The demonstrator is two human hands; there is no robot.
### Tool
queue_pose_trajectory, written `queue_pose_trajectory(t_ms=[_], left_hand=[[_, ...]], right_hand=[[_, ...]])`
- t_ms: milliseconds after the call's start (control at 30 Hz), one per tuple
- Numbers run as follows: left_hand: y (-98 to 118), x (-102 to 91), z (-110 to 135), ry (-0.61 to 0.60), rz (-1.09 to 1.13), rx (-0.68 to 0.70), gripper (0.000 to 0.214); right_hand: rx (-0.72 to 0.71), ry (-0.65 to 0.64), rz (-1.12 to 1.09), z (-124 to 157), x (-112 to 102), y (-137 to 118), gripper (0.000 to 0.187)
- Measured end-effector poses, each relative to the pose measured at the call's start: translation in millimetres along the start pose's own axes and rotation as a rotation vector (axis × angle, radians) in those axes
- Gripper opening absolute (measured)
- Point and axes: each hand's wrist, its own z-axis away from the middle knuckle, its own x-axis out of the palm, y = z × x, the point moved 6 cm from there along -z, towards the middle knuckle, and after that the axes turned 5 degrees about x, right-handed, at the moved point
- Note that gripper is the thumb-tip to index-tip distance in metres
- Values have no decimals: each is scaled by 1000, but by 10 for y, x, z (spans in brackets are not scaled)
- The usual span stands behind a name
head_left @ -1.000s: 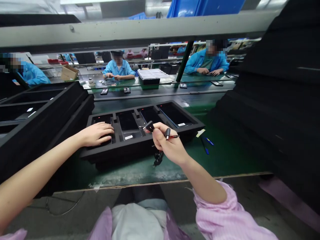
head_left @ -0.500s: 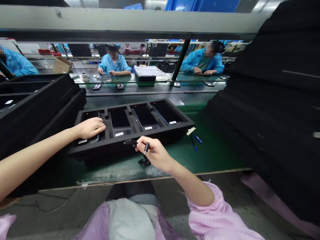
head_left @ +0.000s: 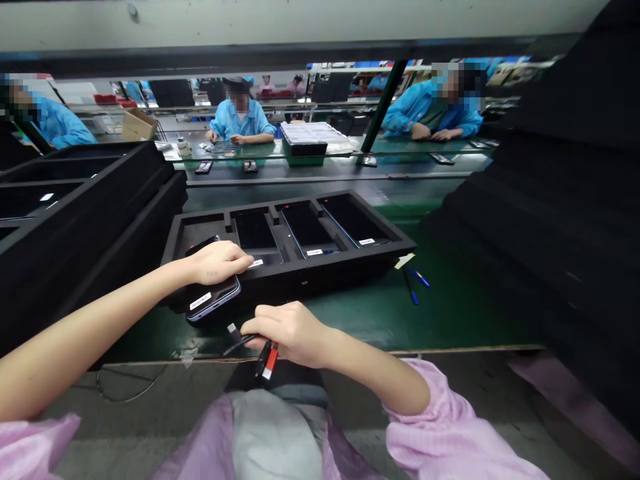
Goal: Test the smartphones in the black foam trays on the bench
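Head view is showing my left hand (head_left: 220, 261) gripping a phone (head_left: 211, 293), fingers curled over its top, holding it tilted over the near left corner of the black foam tray (head_left: 350, 257). My right hand (head_left: 293, 331) is pinching a cable plug (head_left: 234, 330) between thumb and forefinger, the tip sitting just beside the phone's near edge, with a red-and-black connector (head_left: 267, 359) dangling below my fingers. Both are hovering over the near edge of the green desk (head_left: 450, 313).

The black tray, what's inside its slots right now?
Black tray: three right slots each hold a phone. The leftmost slot looks empty, partly covered by the left hand holding a fourth phone.
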Motion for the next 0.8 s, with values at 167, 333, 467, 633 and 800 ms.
queue_pose_trajectory(t_ms=[167, 333, 467, 633, 800], left_hand=[[-17, 33, 0, 13, -52, 8, 45], [-19, 61, 2, 20, -68, 25, 44], [-13, 67, 7, 27, -63, 52, 43], [3, 69, 14, 37, -64, 68, 42], [17, 65, 15, 49, -80, 49, 41]], right_hand=[[-58, 26, 204, -84, 165, -40, 41], [-46, 30, 283, -143, 170, 1, 41], [-36, 48, 279, -146, 136, 12, 42], [-65, 62, 268, -146, 133, -17, 42], [-46, 46, 294, -172, 157, -4, 41]])
